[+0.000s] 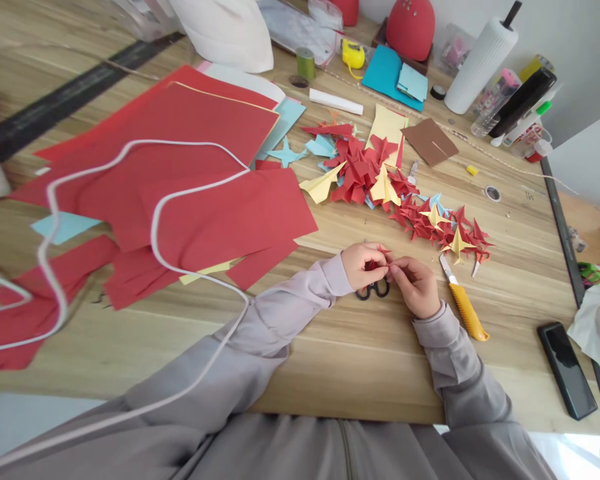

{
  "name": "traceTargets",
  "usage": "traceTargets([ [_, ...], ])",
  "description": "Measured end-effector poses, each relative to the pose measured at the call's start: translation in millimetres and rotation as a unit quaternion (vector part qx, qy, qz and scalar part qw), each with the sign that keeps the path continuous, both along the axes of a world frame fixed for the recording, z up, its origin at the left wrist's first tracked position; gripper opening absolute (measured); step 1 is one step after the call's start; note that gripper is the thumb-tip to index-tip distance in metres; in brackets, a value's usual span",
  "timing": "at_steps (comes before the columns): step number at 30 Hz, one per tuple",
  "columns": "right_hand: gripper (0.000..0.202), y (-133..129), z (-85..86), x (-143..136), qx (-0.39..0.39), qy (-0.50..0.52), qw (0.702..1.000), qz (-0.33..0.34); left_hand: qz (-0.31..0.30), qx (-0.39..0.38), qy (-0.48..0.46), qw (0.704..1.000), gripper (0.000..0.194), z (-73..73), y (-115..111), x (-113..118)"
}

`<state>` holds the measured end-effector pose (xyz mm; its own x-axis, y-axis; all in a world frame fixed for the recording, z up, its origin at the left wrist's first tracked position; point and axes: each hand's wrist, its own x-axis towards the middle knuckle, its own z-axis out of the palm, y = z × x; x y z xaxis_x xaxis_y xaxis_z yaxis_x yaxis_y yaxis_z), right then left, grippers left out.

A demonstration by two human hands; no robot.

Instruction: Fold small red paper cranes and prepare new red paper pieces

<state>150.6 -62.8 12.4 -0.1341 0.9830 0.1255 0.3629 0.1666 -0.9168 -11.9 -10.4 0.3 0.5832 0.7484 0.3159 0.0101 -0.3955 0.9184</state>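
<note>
My left hand (364, 267) and my right hand (416, 283) meet over the wooden table, fingertips pinched together on a small red folded paper piece (384, 251). Most of that piece is hidden by my fingers. Black-handled scissors (373, 291) lie under and just in front of my hands, their blades covered. To the right of my right hand rests a yellow box cutter (465, 303) with its blade out. Beyond my hands is a heap of folded paper figures (363, 167), mostly red, some yellow and light blue.
Red paper sheets (220, 207) spread over the left side, crossed by a white cable (155, 227). A black phone (567, 370) lies at the right edge. Along the back stand a yellow tape measure (353, 53), a white bottle (481, 67) and a blue folder (383, 70).
</note>
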Motion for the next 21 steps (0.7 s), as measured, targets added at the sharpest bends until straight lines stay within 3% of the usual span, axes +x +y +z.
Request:
traceTargets([
  [9,0.016,-0.6,-6.1,-0.9,0.007,-0.014,1.000,-0.001,-0.004,0.013,0.000,1.000,0.019,-1.5,0.6,0.1],
  [14,0.009,-1.7,-6.9,-2.1,0.077,-0.094,0.993,-0.004,-0.001,0.004,-0.001,1.000,0.019,-0.3,-0.5,0.4],
  [17,0.007,-1.5,-5.1,-2.8,0.183,-0.208,0.961,-0.019,0.002,0.004,-0.002,1.000,0.015,0.0,-1.7,0.8],
  [21,0.009,-1.0,-2.2,-2.2,0.325,-0.366,0.872,-0.009,-0.006,0.011,-0.017,1.000,0.014,-1.8,-2.1,1.5],
])
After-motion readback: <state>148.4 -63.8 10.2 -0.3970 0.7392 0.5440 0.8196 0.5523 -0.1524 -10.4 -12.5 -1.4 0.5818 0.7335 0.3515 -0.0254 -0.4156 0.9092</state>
